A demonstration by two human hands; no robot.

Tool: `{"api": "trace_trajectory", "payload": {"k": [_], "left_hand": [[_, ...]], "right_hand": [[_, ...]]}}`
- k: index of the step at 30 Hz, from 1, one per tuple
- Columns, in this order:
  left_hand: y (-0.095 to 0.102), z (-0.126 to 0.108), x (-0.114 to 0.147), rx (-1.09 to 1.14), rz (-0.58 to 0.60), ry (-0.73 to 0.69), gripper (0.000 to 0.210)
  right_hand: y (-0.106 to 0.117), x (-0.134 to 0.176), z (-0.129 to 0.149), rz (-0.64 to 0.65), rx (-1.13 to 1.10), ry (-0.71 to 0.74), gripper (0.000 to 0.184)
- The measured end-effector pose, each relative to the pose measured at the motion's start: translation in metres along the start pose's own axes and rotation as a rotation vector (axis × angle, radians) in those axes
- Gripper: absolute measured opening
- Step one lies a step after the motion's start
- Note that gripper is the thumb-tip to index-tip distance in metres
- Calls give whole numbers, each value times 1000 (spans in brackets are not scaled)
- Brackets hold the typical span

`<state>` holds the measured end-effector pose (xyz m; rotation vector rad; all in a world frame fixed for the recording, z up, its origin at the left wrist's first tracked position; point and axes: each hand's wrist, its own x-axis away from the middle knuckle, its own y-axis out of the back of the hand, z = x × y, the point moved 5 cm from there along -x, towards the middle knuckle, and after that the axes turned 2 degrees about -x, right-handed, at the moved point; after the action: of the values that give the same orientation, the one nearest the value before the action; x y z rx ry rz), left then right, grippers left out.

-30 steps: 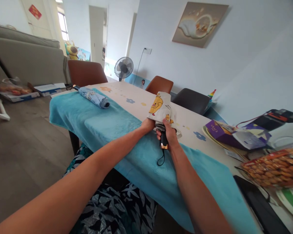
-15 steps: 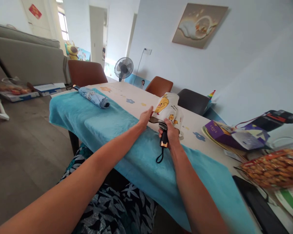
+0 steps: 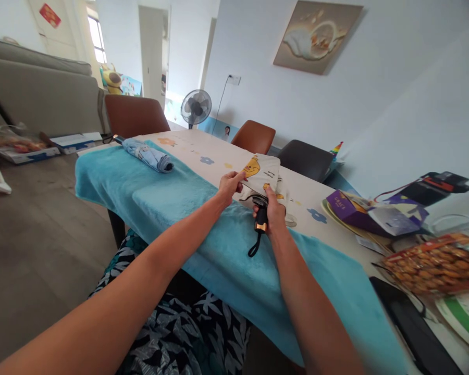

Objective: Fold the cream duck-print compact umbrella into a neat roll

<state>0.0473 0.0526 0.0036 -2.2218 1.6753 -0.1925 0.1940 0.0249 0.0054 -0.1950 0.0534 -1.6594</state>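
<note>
umbrella [image 3: 266, 179] between the grips: left hand [image 3: 231, 185] pinches its cloth [image 3: 272, 167], right hand [image 3: 274, 211] clasps it at the handle [image 3: 261, 217] top. likely step: straightening folds; next probably calls for a steady right, left smoothing.

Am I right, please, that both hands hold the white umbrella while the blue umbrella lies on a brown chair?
Not quite: the place for the blue umbrella is wrong; the head view shows it on the turquoise cloth. The left hand and right hand do hold the white umbrella.
</note>
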Motion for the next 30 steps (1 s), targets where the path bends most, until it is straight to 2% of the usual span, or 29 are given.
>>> {"api": "trace_trajectory", "payload": {"k": [4, 8, 11, 14, 16, 18, 21, 24, 27, 29, 30], "left_hand": [[2, 12, -4, -326, -11, 64, 25], [0, 24, -5, -468, 12, 59, 26], [1, 24, -5, -554, -5, 43, 22], [7, 7, 0, -720, -200, -71, 16], [9, -9, 7, -821, -366, -229, 16], [4, -22, 16, -860, -428, -411, 16], [-10, -31, 29, -851, -344, -626, 28], [-28, -29, 36, -765, -118, -708, 28], [-42, -19, 34, -620, 70, -589, 29], [-46, -12, 29, -500, 114, -428, 38], [-46, -8, 26, -436, 117, -355, 41]], "right_hand": [[0, 3, -1, -17, 43, 22, 36], [-5, 10, 1, -15, 124, 103, 31], [-10, 16, 3, 4, 174, 138, 29], [-10, 15, 2, -8, 188, 115, 31], [-7, 12, 1, -34, 172, 100, 32], [-4, 8, -1, -58, 158, 91, 32], [-3, 6, -3, -66, 148, 93, 30], [-5, 6, -1, -63, 124, 132, 25], [-5, 8, 5, -91, 64, 249, 14], [-7, 8, 6, -83, 37, 302, 9], [-8, 8, 5, -58, 43, 285, 10]]}}
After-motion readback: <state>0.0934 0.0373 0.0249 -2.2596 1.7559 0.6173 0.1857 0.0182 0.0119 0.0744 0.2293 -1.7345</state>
